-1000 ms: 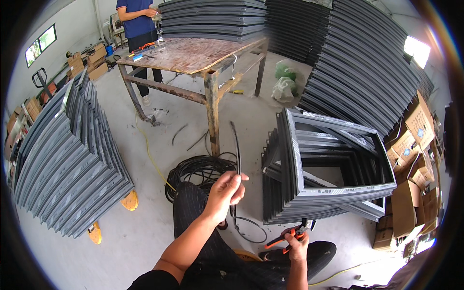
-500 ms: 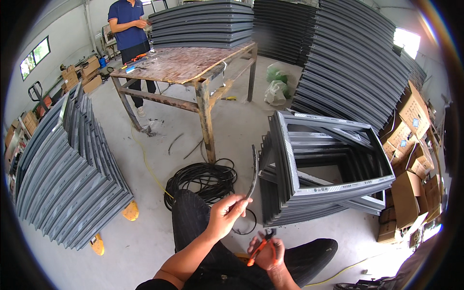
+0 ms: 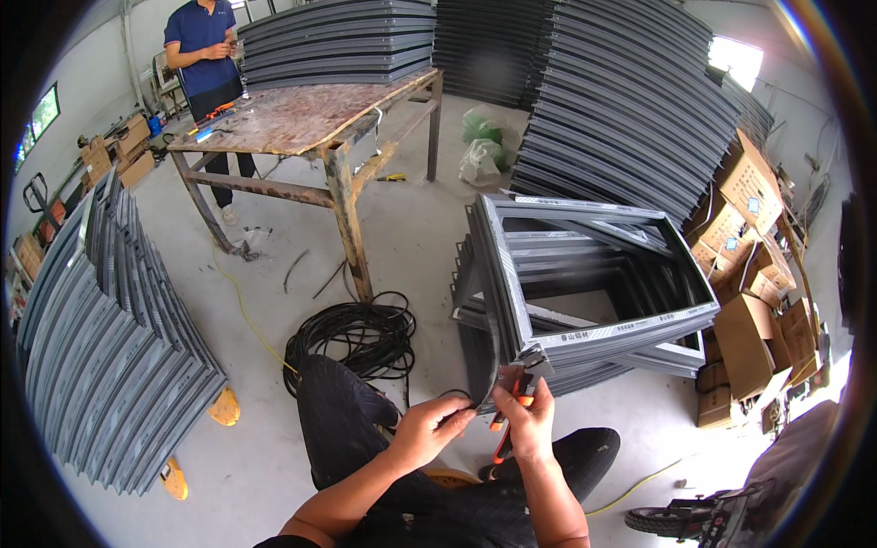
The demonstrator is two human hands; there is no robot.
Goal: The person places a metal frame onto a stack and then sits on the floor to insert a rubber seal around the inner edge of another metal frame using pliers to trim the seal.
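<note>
A thin black rubber strip [image 3: 496,352] rises from between my hands in front of the stacked grey frames. My left hand [image 3: 427,433] pinches it low down, near the frames' near-left corner. Close beside it, my right hand [image 3: 528,427] grips orange-handled pliers [image 3: 502,445]. Their dark jaws point up toward the frame corner; whether they touch the strip or frame I cannot tell. My right fingertips are close to the strip's lower part. The stack of grey rectangular frames [image 3: 607,323] stands right in front of me, the top ones lying askew.
A coil of black strip [image 3: 352,336] lies on the floor by the worktable [image 3: 265,119]. Grey frames [image 3: 119,338] lean at left on yellow supports. A tall frame stack [image 3: 621,110] and cardboard boxes [image 3: 740,196] stand at right. A person in blue [image 3: 203,55] stands behind the table.
My right hand has come up with the pliers to meet my left hand. My left hand has lowered slightly with the strip. The view has shifted to the right.
</note>
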